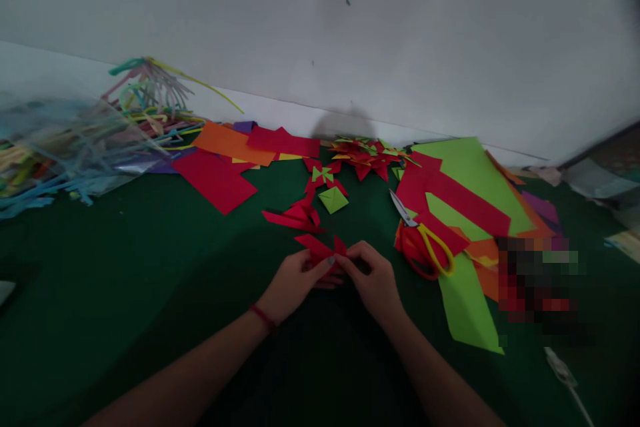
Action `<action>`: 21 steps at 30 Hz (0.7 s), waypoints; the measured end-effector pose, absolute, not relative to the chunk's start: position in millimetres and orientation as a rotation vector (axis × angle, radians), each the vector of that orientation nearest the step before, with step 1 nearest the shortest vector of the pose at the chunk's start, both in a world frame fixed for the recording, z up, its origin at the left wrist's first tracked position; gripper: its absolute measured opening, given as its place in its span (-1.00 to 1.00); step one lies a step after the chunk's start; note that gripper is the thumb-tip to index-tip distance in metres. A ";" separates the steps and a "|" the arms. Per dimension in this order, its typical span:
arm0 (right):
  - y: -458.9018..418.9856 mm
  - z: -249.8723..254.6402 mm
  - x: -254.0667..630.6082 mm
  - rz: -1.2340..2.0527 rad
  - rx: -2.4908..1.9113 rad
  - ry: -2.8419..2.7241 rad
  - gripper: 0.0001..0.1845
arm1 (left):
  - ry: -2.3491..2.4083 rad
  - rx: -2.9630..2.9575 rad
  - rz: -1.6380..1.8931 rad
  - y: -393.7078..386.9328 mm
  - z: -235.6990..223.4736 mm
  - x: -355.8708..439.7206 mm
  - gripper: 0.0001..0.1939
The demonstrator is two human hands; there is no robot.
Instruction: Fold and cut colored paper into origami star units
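Observation:
Between both hands is a piece of folded red paper (316, 245), its pointed flaps sticking up above my fingers. My left hand (295, 280) grips it from the left, thumb on top and fingers beneath. From the right, my right hand (373, 273) pinches its edge with thumb and index finger. Just beyond lies another folded red paper piece (295, 217). Behind it are a small green folded square (333, 200) and a red folded flower (313, 167) with a green centre (323, 175).
Scissors (420, 233) with yellow and red handles lie partly open on paper at right. Green sheets (470, 307) and red sheets (215, 180) are scattered about. A pile of folded flowers (367, 155) sits by the wall. Fuzzy craft stems (155, 100) and a plastic bag (75, 127) lie left.

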State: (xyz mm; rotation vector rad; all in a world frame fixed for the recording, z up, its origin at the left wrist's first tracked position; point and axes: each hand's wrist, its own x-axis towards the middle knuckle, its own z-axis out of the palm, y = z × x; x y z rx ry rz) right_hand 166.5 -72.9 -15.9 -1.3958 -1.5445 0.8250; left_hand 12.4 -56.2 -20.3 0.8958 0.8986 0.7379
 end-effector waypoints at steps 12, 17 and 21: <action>-76.3 -19.1 162.7 0.779 -1.537 -1.554 -0.75 | 0.934 1.033 0.696 -56.8 -19.0 10.8 -0.80; -76.8 -18.6 163.0 0.903 -1.531 -1.608 -0.77 | 0.925 1.036 0.630 -54.9 -21.1 8.7 -0.77; -75.0 -16.0 167.7 1.083 -1.415 -1.600 -0.82 | 0.876 1.026 0.583 -54.2 -19.8 7.7 -0.71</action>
